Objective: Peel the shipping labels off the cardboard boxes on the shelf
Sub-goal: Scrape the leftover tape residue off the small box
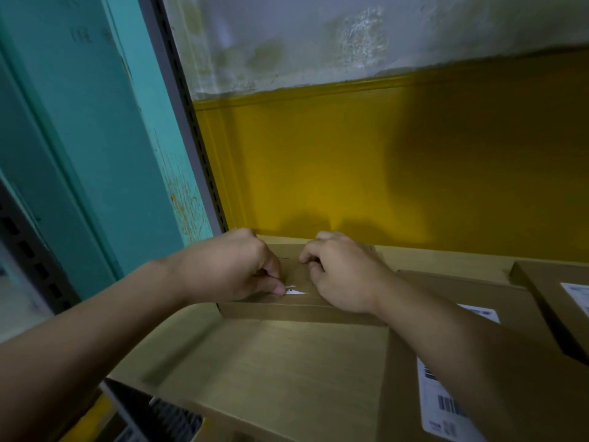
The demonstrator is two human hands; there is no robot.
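Both hands are on the small box mid-frame. The left hand has thumb and finger pinched on a white scrap of label. The scrap pokes out just right of its fingertips, in the gap between the two hands. The right hand sits on the box top, fingers curled under, and I can't tell if it's gripping anything. Lower right, the right box has its label stuck flat, just beside the right forearm.

I can't read any words. The big label on the right box has black barcode stripes, but its letters are blurry. The small label behind it and the far label are blurry too. The white scrap that my left hand pinches shows none.
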